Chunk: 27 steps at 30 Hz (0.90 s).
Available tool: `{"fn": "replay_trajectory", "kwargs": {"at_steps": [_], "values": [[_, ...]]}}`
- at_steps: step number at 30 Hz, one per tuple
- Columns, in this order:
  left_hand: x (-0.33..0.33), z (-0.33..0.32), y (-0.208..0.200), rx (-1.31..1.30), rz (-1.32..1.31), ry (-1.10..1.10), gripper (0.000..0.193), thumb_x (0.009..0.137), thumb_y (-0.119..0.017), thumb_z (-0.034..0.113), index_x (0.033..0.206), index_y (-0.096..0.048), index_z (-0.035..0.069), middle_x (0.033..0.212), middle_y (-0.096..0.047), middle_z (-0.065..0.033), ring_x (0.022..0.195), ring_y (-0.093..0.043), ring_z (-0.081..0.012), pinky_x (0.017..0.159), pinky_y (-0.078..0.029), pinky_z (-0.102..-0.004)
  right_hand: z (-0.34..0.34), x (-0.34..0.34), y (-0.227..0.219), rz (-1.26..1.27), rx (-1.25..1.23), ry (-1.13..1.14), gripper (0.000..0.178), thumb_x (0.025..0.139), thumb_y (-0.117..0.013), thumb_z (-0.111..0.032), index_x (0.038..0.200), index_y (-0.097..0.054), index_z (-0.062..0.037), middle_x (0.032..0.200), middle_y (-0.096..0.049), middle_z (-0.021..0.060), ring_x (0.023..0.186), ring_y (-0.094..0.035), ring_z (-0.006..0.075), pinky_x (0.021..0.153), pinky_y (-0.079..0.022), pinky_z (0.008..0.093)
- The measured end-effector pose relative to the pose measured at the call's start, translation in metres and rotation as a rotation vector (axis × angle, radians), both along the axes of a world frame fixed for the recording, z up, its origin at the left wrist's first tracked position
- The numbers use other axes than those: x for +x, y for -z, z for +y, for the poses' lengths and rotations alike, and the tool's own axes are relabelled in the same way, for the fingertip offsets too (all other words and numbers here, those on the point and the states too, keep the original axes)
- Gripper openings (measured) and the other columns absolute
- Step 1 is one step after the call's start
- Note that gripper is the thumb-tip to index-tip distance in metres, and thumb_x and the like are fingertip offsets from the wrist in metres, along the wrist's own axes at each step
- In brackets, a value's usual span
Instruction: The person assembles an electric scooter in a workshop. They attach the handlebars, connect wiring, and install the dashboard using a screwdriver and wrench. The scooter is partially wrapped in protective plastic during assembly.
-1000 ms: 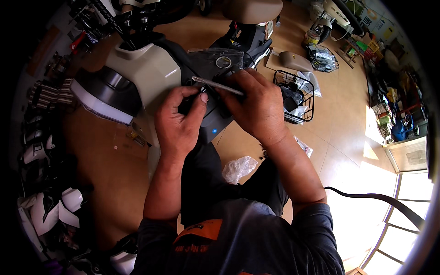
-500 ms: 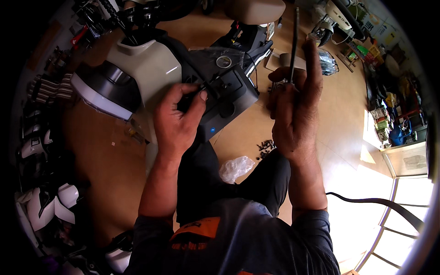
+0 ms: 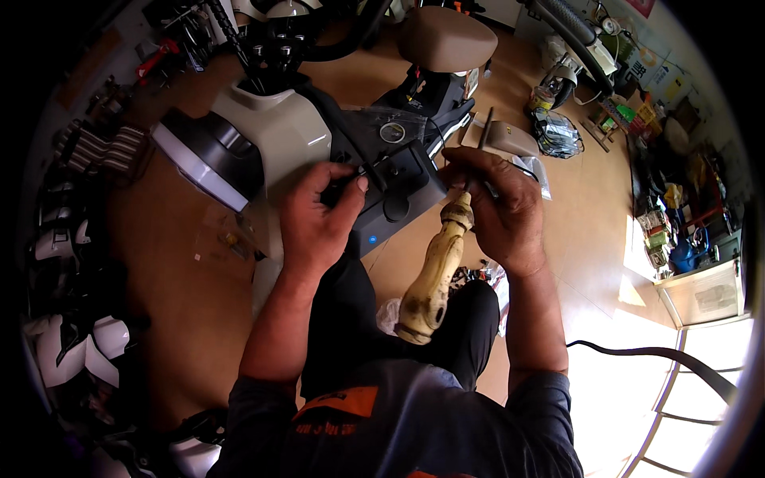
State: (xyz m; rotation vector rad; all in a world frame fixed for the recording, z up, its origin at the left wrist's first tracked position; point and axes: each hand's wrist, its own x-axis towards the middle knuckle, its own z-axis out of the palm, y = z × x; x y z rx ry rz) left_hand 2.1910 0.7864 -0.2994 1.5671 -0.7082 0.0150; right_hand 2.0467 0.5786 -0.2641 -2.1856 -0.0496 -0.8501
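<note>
My right hand grips a screwdriver by its shaft, just above the worn, pale yellow handle. That handle hangs down toward my lap, and the dark shaft sticks up past my fingers. My left hand is closed at the edge of a black plastic panel, thumb and forefinger pinched together. Whatever lies in that pinch is too small and dark to name. The panel belongs to a scooter with a cream front cover and a dark headlight unit.
A brown seat rises beyond the panel. Small dark parts and a clear plastic bag lie on the floor by my knees. White body panels line the left side. Cluttered shelves stand at right.
The screwdriver has turned in my right hand: its shaft pointed up with the handle hidden, and now the handle hangs below. My left hand stays pinched at the panel. The view has shifted slightly.
</note>
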Motion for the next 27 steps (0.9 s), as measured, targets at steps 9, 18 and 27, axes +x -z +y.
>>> {"fn": "replay_trajectory", "kwargs": {"at_steps": [9, 18, 27], "values": [[0.0, 0.0, 0.002, 0.082, -0.069, -0.043, 0.014, 0.095, -0.077, 0.012, 0.102, -0.072, 0.0, 0.081, -0.07, -0.0015, 0.075, -0.059, -0.0058, 0.071, -0.049, -0.0246, 0.009, 0.012, -0.015, -0.121, -0.065, 0.124, 0.014, 0.1, -0.063, 0.001, 0.11, -0.071, -0.0027, 0.102, -0.072, 0.0127, 0.097, -0.071, 0.0294, 0.087, -0.056, 0.0373], [0.002, -0.001, 0.006, 0.057, -0.074, -0.046, 0.016, 0.095, -0.077, 0.012, 0.104, -0.073, 0.0, 0.083, -0.071, -0.0024, 0.078, -0.06, -0.0072, 0.073, -0.051, -0.0253, 0.033, 0.013, -0.022, -0.142, 0.107, 0.1, 0.013, 0.099, -0.066, -0.004, 0.111, -0.071, -0.0069, 0.1, -0.075, 0.0131, 0.097, -0.074, 0.0338, 0.083, -0.057, 0.0401], [0.003, -0.001, 0.006, 0.038, -0.05, -0.022, 0.016, 0.095, -0.077, 0.013, 0.103, -0.073, -0.001, 0.083, -0.072, -0.0025, 0.077, -0.059, -0.0066, 0.071, -0.05, -0.0258, 0.03, 0.018, -0.013, -0.184, 0.061, 0.094, 0.013, 0.098, -0.069, -0.005, 0.11, -0.072, -0.0086, 0.098, -0.075, 0.0117, 0.096, -0.073, 0.0344, 0.082, -0.057, 0.0412]]}}
